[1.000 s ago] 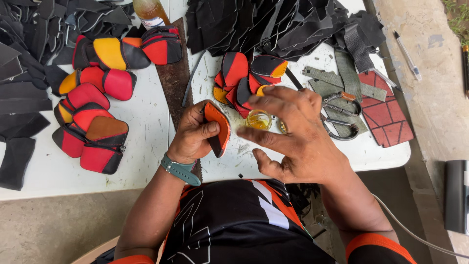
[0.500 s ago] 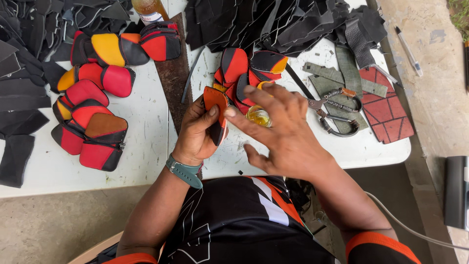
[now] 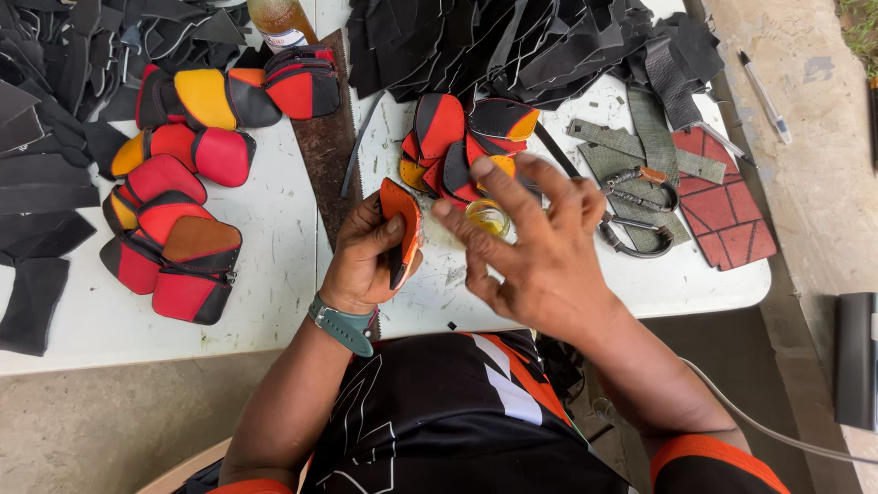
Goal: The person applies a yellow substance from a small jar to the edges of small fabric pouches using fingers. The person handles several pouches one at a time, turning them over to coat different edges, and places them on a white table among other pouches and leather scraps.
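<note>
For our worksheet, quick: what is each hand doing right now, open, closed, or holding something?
Left hand: closed on an orange and black leather piece.
Right hand: open, fingers spread, holding nothing.

A scuffed white table (image 3: pixel 229 302) stands on a bare concrete floor (image 3: pixel 110 421) in even daylight. To the right runs a concrete ledge (image 3: pixel 805 183), with a patch of grass (image 3: pixel 860 27) at the far corner.

Amber bottle (image 3: pixel 279 20), white label, table's far edge.
</note>
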